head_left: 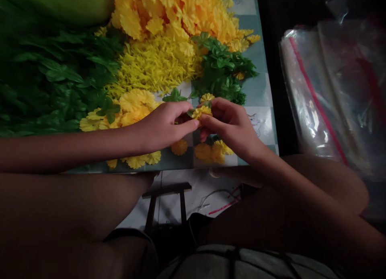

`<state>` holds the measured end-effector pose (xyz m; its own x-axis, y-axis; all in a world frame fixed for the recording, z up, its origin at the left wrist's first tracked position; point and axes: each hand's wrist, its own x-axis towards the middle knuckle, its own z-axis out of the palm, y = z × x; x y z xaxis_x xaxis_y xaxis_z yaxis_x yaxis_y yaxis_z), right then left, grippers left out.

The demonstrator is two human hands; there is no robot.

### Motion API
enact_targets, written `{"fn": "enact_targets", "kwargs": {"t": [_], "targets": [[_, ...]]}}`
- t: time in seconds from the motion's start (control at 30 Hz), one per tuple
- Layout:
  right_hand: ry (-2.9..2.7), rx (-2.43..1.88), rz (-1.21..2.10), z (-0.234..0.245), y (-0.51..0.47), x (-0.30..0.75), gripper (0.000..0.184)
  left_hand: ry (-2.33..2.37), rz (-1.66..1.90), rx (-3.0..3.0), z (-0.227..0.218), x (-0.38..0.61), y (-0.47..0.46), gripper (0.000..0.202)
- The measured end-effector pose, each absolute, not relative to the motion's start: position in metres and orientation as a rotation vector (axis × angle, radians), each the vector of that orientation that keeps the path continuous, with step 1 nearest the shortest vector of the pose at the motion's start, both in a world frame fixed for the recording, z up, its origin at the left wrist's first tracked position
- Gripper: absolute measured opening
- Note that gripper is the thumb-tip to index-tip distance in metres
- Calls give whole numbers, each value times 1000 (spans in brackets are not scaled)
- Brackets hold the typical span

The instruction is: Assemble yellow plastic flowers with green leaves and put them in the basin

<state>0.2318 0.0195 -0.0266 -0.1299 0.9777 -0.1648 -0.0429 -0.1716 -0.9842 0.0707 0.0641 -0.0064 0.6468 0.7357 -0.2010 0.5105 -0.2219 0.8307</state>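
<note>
My left hand (pixel 165 124) and my right hand (pixel 232 124) meet over the near part of the table, fingers closed around a small yellow artificial flower (pixel 201 111). The right thumb and fingers pinch its petals, while the left thumb and forefinger press in from the other side, where a bit of green leaf shows. Behind the right fingers is another small yellow flower (pixel 207 97). Loose yellow petal discs (pixel 179 147) lie just below the hands. A green leaf piece (pixel 175 95) sits beyond the left hand. The fingertips partly hide the flower's underside.
A large heap of orange-yellow petals (pixel 181 13) stands at the back, with thin yellow pieces (pixel 157 65) before it. Green leaves (pixel 57 77) fill the left; a smaller green bunch (pixel 221 65) lies right. Clear plastic bags (pixel 325 89) are beyond the table's right edge.
</note>
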Motion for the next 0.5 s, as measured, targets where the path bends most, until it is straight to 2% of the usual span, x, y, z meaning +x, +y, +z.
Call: {"fn": "enact_targets", "kwargs": {"t": [0.3, 0.5], "targets": [[-979, -1229, 1674, -24, 22, 233, 20, 1095, 230, 1626, -7, 74, 62, 23], [-1042, -1188, 1741, -23, 18, 231, 14, 1151, 255, 1863, 5, 63, 72, 19]]}}
